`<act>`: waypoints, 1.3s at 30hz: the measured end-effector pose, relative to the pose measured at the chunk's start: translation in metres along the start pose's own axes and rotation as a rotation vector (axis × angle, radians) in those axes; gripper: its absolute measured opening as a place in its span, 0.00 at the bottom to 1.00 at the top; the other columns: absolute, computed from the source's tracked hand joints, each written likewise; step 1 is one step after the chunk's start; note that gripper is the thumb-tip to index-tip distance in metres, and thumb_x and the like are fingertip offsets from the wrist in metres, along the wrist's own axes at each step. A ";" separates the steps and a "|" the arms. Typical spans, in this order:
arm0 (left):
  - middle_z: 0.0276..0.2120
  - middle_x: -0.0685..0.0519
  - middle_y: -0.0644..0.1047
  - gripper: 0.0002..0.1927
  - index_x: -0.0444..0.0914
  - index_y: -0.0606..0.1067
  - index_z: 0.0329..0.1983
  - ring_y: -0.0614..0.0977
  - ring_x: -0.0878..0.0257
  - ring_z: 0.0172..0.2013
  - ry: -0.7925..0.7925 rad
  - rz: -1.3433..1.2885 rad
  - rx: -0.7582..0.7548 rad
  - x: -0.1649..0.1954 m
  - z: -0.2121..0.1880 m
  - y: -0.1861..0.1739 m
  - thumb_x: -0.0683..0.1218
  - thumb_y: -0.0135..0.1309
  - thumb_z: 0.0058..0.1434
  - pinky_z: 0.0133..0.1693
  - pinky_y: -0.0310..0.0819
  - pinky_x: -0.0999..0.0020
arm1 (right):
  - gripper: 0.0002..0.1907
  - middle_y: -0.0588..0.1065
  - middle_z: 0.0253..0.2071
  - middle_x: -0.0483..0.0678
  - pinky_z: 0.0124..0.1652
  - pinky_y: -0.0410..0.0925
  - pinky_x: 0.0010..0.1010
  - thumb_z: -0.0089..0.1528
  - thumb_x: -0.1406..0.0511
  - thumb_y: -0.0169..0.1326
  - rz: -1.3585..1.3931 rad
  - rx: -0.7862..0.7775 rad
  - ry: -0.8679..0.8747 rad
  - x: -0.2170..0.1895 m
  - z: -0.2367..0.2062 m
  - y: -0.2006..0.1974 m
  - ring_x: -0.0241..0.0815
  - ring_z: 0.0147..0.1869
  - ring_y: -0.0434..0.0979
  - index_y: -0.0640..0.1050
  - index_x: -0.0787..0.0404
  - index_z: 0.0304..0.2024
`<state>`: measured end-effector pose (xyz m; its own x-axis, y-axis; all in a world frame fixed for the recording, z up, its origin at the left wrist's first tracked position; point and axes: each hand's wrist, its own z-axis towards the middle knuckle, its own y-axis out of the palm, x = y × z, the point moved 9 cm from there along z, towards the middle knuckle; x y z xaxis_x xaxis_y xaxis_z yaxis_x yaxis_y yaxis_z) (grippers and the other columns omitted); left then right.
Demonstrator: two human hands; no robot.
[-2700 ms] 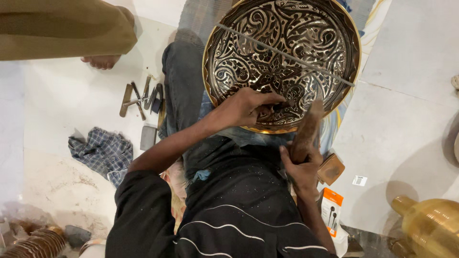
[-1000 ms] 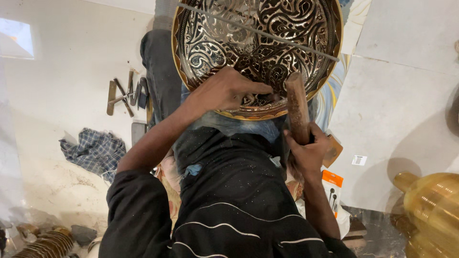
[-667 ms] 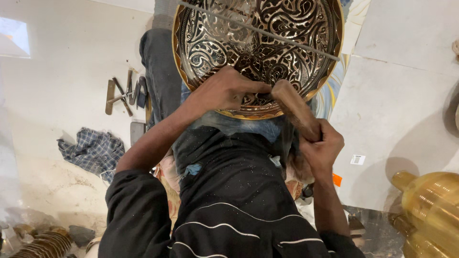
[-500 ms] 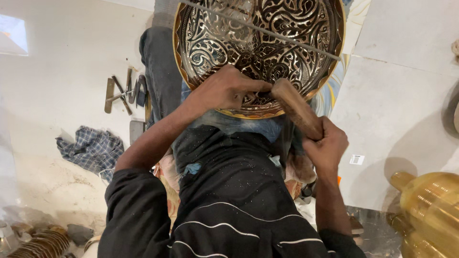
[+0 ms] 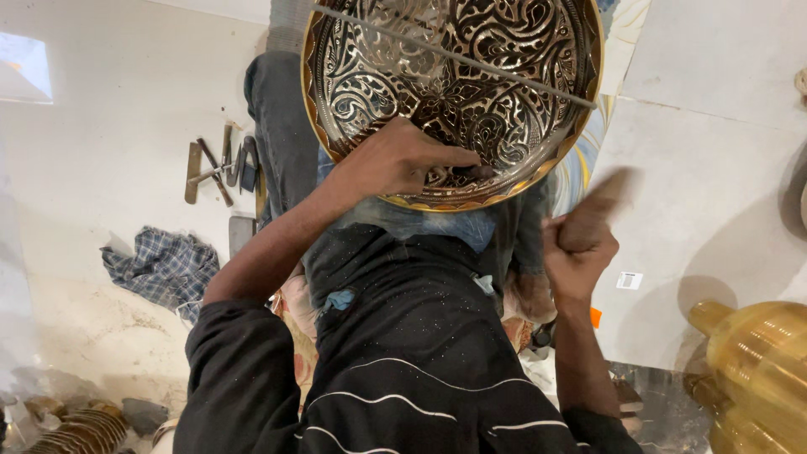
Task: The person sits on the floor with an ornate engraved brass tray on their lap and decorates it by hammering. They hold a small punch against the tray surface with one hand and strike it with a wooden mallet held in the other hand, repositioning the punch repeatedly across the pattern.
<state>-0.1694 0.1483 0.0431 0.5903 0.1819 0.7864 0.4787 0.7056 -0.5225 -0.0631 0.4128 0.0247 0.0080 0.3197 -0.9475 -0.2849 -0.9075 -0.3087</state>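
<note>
Engraved brass tray [image 5: 471, 76], round and scrolled all over with leaf work, rests tilted across my lap, its near rim just above my knees. My left hand [image 5: 395, 160] lies on that near rim, fingers drawn together and pinching a small dark chisel [image 5: 472, 173] against the pattern; the tip itself is too small to make out clearly. My right hand [image 5: 578, 252] is fisted tight round a wooden mallet [image 5: 598, 206], raised off the tray's right edge and blurred, well apart from the chisel. A thin metal rod [image 5: 471, 60] lies across the tray's upper half. On the floor by the tray's left edge sit loose hand tools [image 5: 220, 164], and below them a checked cloth [image 5: 164, 265]. A ribbed brass vessel [image 5: 756, 370] stands at the lower right.

As I judge it, the danger is my own knuckles: they sit right beside the chisel head, and a glancing blow would catch them. A tilted chisel could also skid and scar the finished scrollwork, and the unclamped tray may shift on my lap.
</note>
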 end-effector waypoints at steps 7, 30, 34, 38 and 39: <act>0.24 0.49 0.77 0.32 0.42 0.79 0.58 0.73 0.61 0.20 0.051 -0.081 0.017 0.007 0.002 -0.007 0.34 0.58 0.46 0.25 0.65 0.65 | 0.12 0.71 0.28 0.46 0.45 0.63 0.37 0.50 0.71 0.64 -0.162 0.019 0.129 -0.002 -0.002 0.003 0.41 0.36 0.67 0.72 0.62 0.29; 0.23 0.50 0.79 0.34 0.42 0.80 0.59 0.72 0.61 0.17 0.043 -0.022 -0.035 0.001 0.001 0.001 0.33 0.55 0.46 0.22 0.63 0.64 | 0.13 0.68 0.25 0.52 0.46 0.62 0.41 0.42 0.76 0.61 -0.700 -0.039 -0.120 -0.002 -0.010 0.006 0.52 0.37 0.63 0.74 0.66 0.29; 0.21 0.44 0.76 0.34 0.40 0.80 0.57 0.72 0.54 0.18 0.010 -0.049 -0.056 -0.001 0.001 0.002 0.34 0.56 0.42 0.23 0.64 0.59 | 0.08 0.71 0.27 0.48 0.43 0.61 0.38 0.50 0.70 0.64 -0.253 -0.016 0.179 0.022 -0.013 -0.003 0.47 0.35 0.65 0.76 0.63 0.28; 0.24 0.44 0.79 0.34 0.42 0.81 0.57 0.73 0.54 0.18 0.022 0.013 -0.076 0.003 0.006 0.001 0.32 0.53 0.44 0.23 0.64 0.59 | 0.10 0.71 0.31 0.48 0.47 0.64 0.38 0.50 0.69 0.64 -0.412 0.010 0.049 0.010 -0.015 -0.005 0.46 0.39 0.69 0.76 0.63 0.30; 0.25 0.44 0.79 0.34 0.42 0.81 0.57 0.73 0.54 0.18 0.021 0.026 -0.072 0.005 0.006 0.000 0.32 0.54 0.44 0.23 0.64 0.59 | 0.09 0.72 0.34 0.46 0.47 0.65 0.35 0.55 0.66 0.64 -0.208 0.063 0.082 0.013 -0.018 -0.010 0.43 0.40 0.72 0.76 0.61 0.32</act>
<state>-0.1700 0.1530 0.0491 0.6163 0.1844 0.7656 0.5081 0.6497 -0.5655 -0.0432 0.4208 0.0136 0.1496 0.4723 -0.8686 -0.3283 -0.8049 -0.4942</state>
